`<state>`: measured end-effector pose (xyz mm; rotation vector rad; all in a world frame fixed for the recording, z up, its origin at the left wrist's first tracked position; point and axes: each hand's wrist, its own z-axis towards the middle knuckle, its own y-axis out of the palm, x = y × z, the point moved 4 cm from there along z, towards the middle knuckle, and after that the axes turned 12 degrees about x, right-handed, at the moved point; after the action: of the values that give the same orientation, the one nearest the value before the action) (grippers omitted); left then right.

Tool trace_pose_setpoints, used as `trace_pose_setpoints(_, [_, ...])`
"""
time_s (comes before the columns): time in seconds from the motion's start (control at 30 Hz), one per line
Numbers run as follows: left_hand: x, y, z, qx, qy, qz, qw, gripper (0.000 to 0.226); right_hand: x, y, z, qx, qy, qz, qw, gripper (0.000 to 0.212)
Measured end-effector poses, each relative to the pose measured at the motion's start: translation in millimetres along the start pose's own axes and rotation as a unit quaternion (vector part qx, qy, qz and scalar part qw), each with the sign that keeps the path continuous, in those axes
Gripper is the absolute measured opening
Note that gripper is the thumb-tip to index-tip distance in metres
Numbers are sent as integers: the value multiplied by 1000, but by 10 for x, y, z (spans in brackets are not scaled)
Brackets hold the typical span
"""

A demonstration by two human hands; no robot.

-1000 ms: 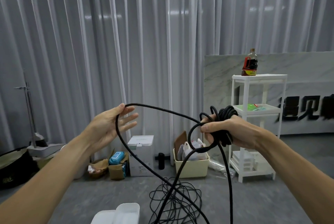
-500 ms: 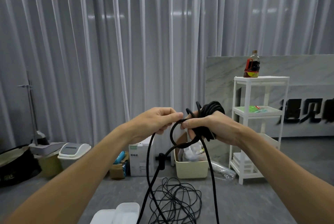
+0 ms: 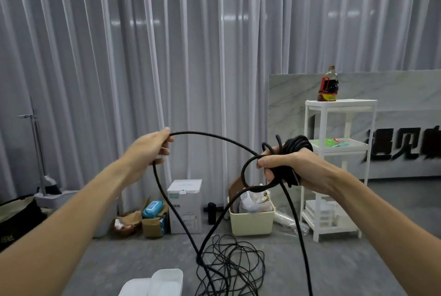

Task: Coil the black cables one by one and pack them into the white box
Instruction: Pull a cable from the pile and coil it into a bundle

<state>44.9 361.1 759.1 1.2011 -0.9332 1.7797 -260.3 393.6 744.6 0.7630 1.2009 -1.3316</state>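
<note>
The right hand [image 3: 293, 166] is curled tightly round a bundle of coiled thick black rubber cable [image 3: 294, 152], thumb pressed over the newest loop. From that bundle a free length arches up and leftward to the left hand [image 3: 149, 150], whose fingers curl loosely round it near the top of the arc. Below the left hand the cable drops to the grey floor [image 3: 358, 267], crossing another strand that hangs from the right hand. A loose tangle of thinner black cables [image 3: 233, 264] lies on the floor between the arms. The white plastic box [image 3: 157, 283] sits at the lower edge, just left of the tangle.
</note>
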Motion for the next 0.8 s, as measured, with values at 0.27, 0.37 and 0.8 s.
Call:
trace_pose_setpoints(0.27, [342, 661, -679, -296, 170, 176, 923, 36, -35, 285, 61, -21, -1, -24, 999, 21])
trace_pose_setpoints(0.37, [371, 570, -584, -272, 166, 117, 940, 35, -55, 288, 59, -26, 3, -12, 1000, 15])
trace_pose_setpoints(0.8, [85, 278, -262, -156, 104, 149, 971, 39, 7, 246, 122, -13, -2, 17, 1000, 14])
